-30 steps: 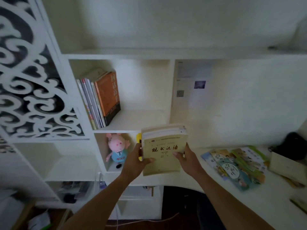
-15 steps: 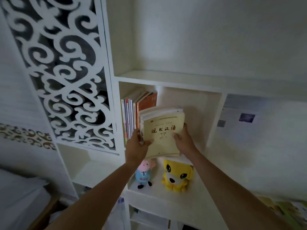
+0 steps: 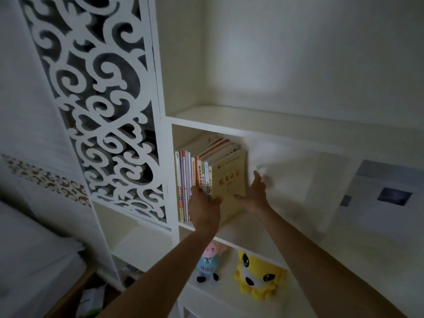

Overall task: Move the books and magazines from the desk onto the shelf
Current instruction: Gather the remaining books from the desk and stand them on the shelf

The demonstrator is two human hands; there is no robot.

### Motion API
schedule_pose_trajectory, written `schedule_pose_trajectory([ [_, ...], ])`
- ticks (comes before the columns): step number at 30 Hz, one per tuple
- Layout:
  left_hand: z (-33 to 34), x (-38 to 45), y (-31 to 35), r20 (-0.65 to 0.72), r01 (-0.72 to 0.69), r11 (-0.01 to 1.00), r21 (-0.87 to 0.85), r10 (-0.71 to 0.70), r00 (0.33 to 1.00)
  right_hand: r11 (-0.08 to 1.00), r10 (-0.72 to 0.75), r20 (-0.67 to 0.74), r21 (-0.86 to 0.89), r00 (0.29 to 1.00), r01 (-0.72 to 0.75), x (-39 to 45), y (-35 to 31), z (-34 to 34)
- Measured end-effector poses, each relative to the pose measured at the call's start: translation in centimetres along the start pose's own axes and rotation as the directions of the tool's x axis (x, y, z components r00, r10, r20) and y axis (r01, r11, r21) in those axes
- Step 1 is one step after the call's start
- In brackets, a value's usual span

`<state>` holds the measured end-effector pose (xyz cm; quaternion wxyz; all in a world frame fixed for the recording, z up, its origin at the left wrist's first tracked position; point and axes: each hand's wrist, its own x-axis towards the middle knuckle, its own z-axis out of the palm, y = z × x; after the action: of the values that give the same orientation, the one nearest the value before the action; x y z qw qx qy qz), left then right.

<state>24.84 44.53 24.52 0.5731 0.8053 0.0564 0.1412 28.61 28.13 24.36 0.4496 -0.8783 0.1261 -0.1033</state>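
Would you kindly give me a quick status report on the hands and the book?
Left hand steadies the row of books. Right hand open beside the yellow book. Yellow book stands in the shelf. Nothing in the way.

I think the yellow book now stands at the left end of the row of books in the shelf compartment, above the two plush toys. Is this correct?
Not quite. The head view shows the yellow book at the right end of the row of books, not the left. The rest holds: it stands in the shelf compartment, above the two plush toys.
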Motion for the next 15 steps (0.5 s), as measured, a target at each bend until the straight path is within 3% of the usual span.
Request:
schedule_pose_trajectory([
  [3,0.1,0.5,0.1,0.008,0.018,1.0,0.014,-0.019,1.0,0.992,-0.112,0.202,0.07,0.973,0.1,-0.9,0.7,1.6],
  [5,0.0,0.6,-0.1,0.066,-0.044,0.992,0.121,0.037,0.997,0.986,-0.167,0.304,0.068,0.938,0.154,-1.1,1.8,2.5],
  [9,-1.6,1.0,-0.6,0.131,-0.155,0.775,0.612,0.094,0.987,0.983,-0.146,0.249,-0.071,0.957,0.168,-1.7,2.8,4.7],
  [12,-1.7,1.3,-1.1,0.325,-0.249,0.709,0.66,0.029,0.945,0.962,-0.12,0.241,-0.21,0.963,0.173,-3.4,1.1,6.2],
  [15,-1.5,1.9,-1.0,0.579,-0.489,0.576,0.654,0.034,0.815,0.882,-0.25,0.214,-0.352,0.944,0.313,-4.5,0.9,7.4],
])
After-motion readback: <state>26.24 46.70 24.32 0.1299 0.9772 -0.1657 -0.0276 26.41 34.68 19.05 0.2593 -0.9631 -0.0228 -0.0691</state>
